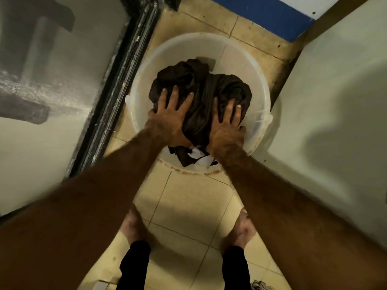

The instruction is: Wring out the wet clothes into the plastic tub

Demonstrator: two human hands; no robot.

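A round translucent white plastic tub [240, 59] stands on the tiled floor in front of me. Inside it lies a bundle of wet dark brown clothes [201, 84], with a bit of white cloth [201, 156] showing at the near edge. My left hand [171, 120] lies on the left side of the bundle, fingers spread and pressing down. My right hand [227, 126] presses on the right side in the same way, fingers apart. The cloth bunches up between the two hands. Whether the thumbs hook under the fabric is hidden.
A dark-framed glass door [117, 84] runs along the left. A pale wall [335, 101] closes the right side, with a blue strip [261, 15] at the far end. My bare feet [134, 225] stand on beige tiles just behind the tub.
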